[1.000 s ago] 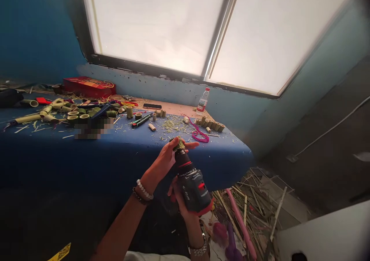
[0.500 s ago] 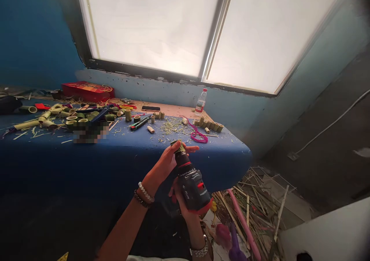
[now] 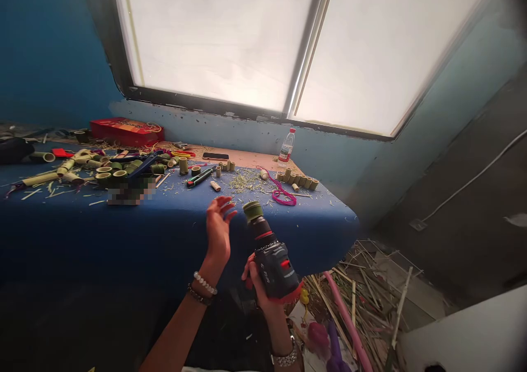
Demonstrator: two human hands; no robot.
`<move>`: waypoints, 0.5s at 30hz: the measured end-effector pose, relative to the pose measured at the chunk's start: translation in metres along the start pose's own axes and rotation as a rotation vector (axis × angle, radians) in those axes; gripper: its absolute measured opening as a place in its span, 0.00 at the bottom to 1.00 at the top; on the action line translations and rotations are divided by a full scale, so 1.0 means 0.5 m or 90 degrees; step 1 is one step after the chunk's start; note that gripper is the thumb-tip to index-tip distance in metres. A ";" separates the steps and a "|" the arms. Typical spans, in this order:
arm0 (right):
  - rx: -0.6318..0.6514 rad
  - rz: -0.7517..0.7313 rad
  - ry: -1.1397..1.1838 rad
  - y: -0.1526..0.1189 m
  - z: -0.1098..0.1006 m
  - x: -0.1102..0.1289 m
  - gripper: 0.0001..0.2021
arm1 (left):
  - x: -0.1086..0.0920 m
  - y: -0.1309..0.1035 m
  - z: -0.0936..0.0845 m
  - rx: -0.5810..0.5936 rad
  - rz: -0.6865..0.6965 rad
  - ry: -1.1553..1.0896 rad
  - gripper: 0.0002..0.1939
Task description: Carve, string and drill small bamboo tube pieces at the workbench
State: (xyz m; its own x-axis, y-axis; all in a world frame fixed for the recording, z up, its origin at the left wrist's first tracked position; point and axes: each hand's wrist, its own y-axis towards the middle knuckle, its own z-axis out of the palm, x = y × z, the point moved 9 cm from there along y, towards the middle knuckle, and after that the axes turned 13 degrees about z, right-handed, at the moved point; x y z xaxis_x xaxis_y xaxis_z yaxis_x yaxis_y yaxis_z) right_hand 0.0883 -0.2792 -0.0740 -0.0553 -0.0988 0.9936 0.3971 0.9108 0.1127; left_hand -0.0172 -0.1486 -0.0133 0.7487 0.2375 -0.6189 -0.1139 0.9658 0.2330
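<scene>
My right hand (image 3: 257, 284) is wrapped round the handle of a black and red power drill (image 3: 276, 268), whose nose points up and away toward the table. On the drill's tip sits a short green bamboo piece (image 3: 252, 211), just off the front edge of the blue-covered table (image 3: 313, 224). Left of the bamboo piece, my left hand (image 3: 219, 226) is raised with its fingers apart and slightly curled, touching nothing. Pale green shavings (image 3: 246, 181) lie on the cloth beyond the drill.
Bamboo rings and sticks crowd the table's left side near a red box (image 3: 125, 132). Farther right are a green-handled cutter (image 3: 201, 176), a phone (image 3: 215, 156), purple cord (image 3: 283, 196), small bamboo tubes (image 3: 307, 182) and a bottle (image 3: 286, 146). Sticks (image 3: 370, 289) litter the floor at right.
My left hand has let go of the bamboo piece at the drill's tip and moved left, its fingers opening. The drill has stayed nearly in place in my right hand.
</scene>
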 end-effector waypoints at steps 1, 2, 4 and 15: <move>-0.004 0.005 0.000 0.003 0.000 -0.002 0.26 | -0.020 0.005 -0.027 -0.055 0.063 0.010 0.10; -0.006 0.007 0.000 0.006 0.001 -0.004 0.26 | -0.038 0.008 -0.049 -0.092 0.116 0.019 0.08; -0.007 0.007 0.006 0.011 0.002 -0.005 0.26 | -0.063 0.009 -0.079 -0.122 0.181 0.034 0.06; -0.014 0.032 0.077 0.062 0.001 -0.035 0.27 | -0.069 0.015 -0.132 -0.161 0.209 0.092 0.04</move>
State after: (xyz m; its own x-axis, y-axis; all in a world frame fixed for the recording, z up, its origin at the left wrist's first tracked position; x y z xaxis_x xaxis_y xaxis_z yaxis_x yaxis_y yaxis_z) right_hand 0.1011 -0.2493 -0.0880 0.0755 -0.1026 0.9919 0.4169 0.9068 0.0621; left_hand -0.0869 -0.1429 -0.0395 0.5487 0.5306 -0.6460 -0.5002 0.8275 0.2549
